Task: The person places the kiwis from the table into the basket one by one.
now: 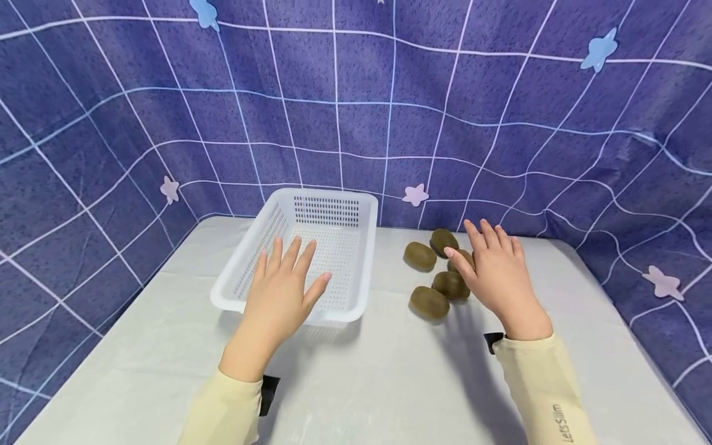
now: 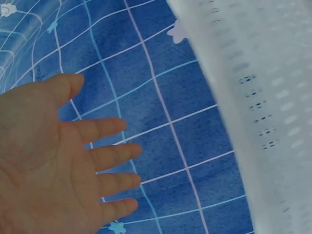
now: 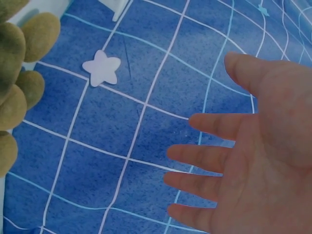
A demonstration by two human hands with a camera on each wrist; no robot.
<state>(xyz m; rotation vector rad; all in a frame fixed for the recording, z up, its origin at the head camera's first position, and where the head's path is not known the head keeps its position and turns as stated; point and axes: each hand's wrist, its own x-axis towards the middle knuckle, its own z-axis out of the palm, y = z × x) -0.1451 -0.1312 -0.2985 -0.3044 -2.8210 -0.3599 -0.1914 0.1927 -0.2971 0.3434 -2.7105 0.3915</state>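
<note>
A white plastic basket with slotted walls stands left of centre on the table. Over its near edge, in the head view, my left hand is held with fingers spread and nothing in it. Several brown kiwis lie in a loose cluster to the basket's right. My right hand hovers at the right side of the cluster, its thumb overlapping one kiwi in the head view. Both wrist views show bare palms with straight fingers: the left palm beside the basket wall, the right palm apart from the kiwis.
The white tabletop spreads in front of the basket and kiwis. A blue-purple cloth with a grid of lines and star shapes hangs behind and at both sides. Black bands show at the wrists below the hands.
</note>
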